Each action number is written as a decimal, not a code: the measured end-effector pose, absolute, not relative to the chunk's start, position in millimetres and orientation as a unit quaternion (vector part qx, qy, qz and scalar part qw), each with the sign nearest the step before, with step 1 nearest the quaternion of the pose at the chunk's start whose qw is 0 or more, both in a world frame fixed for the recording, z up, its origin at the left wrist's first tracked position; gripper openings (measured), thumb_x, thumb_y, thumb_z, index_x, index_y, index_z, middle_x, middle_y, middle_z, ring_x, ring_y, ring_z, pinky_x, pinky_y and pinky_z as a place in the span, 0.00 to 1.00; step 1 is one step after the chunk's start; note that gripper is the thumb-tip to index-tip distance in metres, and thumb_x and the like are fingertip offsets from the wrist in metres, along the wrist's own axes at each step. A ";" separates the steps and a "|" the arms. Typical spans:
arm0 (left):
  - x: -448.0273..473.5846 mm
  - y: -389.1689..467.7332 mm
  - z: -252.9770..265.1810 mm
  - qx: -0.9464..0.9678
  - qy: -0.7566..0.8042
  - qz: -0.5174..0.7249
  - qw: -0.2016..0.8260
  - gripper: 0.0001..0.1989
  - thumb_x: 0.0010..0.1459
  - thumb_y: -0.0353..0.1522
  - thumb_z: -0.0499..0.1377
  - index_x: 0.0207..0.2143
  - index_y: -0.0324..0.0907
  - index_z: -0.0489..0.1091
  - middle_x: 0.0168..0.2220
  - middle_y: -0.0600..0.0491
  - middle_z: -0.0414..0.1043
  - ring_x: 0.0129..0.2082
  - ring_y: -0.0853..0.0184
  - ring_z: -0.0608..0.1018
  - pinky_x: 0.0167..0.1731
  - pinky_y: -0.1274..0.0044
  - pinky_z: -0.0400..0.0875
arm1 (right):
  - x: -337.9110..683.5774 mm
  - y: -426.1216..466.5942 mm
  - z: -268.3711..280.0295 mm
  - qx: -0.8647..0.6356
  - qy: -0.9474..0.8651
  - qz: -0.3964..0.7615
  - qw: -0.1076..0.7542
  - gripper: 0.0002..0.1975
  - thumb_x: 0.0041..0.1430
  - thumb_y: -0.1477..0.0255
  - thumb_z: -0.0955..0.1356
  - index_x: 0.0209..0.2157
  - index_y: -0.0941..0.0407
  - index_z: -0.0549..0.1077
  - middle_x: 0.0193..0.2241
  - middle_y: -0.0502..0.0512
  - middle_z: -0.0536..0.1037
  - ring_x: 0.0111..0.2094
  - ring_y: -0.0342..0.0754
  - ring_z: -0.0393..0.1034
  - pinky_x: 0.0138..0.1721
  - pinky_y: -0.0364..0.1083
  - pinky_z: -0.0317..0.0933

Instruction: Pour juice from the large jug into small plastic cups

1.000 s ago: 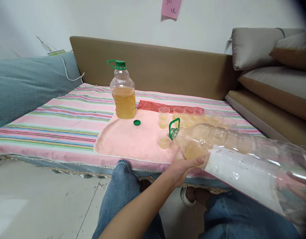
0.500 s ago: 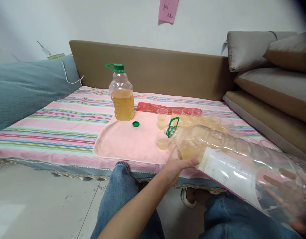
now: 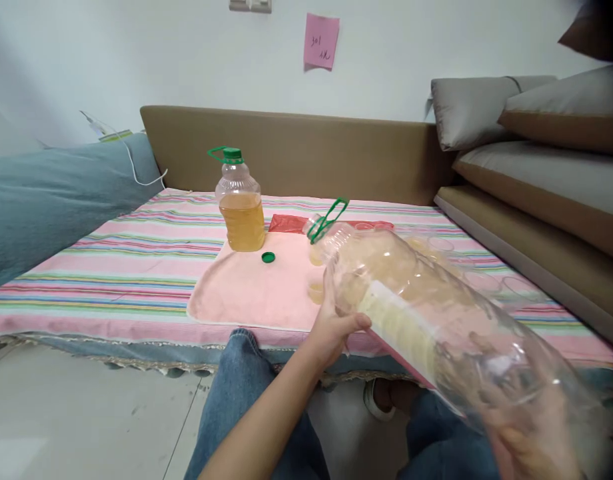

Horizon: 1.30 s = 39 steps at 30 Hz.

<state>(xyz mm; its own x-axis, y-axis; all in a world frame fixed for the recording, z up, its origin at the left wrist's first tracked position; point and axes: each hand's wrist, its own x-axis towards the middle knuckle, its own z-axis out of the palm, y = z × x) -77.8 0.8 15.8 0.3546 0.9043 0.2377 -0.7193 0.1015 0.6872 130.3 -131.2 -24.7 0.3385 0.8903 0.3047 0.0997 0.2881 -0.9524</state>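
A large clear plastic bottle (image 3: 401, 267) with a green ring handle (image 3: 330, 220) slants across the right side, its uncapped mouth up at the left. Wrapped under its neck end is my left hand (image 3: 331, 327), thumb on the label side. My right hand (image 3: 531, 427) grips the bottle near its base and shows partly through the plastic, blurred. Pale yellow liquid lies inside. Behind the neck, a small clear cup (image 3: 315, 293) of yellow liquid stands on a pink cloth (image 3: 246, 293). More cups (image 3: 440, 245) are partly hidden behind the bottle.
A second bottle (image 3: 242, 220) of yellow liquid, with a green cap, stands upright at the cloth's back edge. A loose green cap (image 3: 268, 257) lies on the cloth. Behind is a red plastic bag (image 3: 288, 223). Cushions (image 3: 531, 170) are stacked at the right.
The bottle's neck has risen and shifted left, so the bottle slants more steeply. Both hands have moved with it, still holding on. The camera view has tilted upward.
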 end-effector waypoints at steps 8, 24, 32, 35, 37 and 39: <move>-116.4 -5.2 62.4 0.431 0.262 0.636 0.584 0.63 0.31 0.45 0.78 0.67 0.53 0.48 0.59 0.43 0.66 0.64 0.47 0.68 0.61 0.57 0.65 | 98.5 -100.0 -52.6 -0.440 -0.504 0.404 0.623 0.55 0.48 0.37 0.71 0.71 0.35 0.43 0.70 0.63 0.50 0.66 0.71 0.54 0.55 0.69 0.65; -223.9 34.9 98.4 0.484 0.605 0.627 -0.085 0.55 0.38 0.39 0.77 0.66 0.44 0.55 0.66 0.43 0.58 0.64 0.48 0.65 0.64 0.53 0.61 | 170.5 -67.1 -69.5 -0.533 -0.488 0.189 0.665 0.11 0.55 0.61 0.75 0.36 0.53 0.80 0.44 0.57 0.80 0.49 0.50 0.75 0.53 0.43 0.69; -215.7 70.1 62.5 0.442 0.677 0.580 -0.097 0.61 0.38 0.41 0.76 0.69 0.38 0.48 0.67 0.33 0.55 0.67 0.44 0.61 0.63 0.54 0.59 | 171.5 -72.7 -81.6 -0.535 -0.521 0.167 0.643 0.08 0.54 0.64 0.75 0.33 0.53 0.80 0.34 0.53 0.81 0.38 0.45 0.76 0.46 0.39 0.71; -216.6 71.4 62.3 0.459 0.672 0.574 -0.092 0.69 0.37 0.42 0.77 0.71 0.38 0.37 0.71 0.32 0.46 0.70 0.44 0.54 0.66 0.55 0.53 | 171.4 -73.9 -83.2 -0.541 -0.531 0.168 0.630 0.08 0.55 0.64 0.75 0.34 0.53 0.80 0.35 0.53 0.80 0.38 0.46 0.76 0.46 0.39 0.71; -215.9 67.0 63.9 0.462 0.682 0.560 -0.089 0.71 0.37 0.42 0.77 0.71 0.37 0.33 0.72 0.29 0.40 0.71 0.43 0.49 0.68 0.54 0.47 | 170.5 -74.3 -84.5 -0.548 -0.534 0.168 0.622 0.09 0.55 0.63 0.74 0.34 0.54 0.80 0.35 0.54 0.80 0.38 0.47 0.76 0.46 0.40 0.71; -210.5 57.5 62.4 0.460 0.684 0.556 -0.106 0.68 0.40 0.43 0.75 0.71 0.35 0.34 0.72 0.27 0.36 0.72 0.42 0.43 0.69 0.53 0.42 | 169.7 -74.7 -86.1 -0.554 -0.533 0.169 0.616 0.10 0.55 0.62 0.74 0.34 0.54 0.80 0.36 0.54 0.81 0.38 0.48 0.76 0.47 0.41 0.71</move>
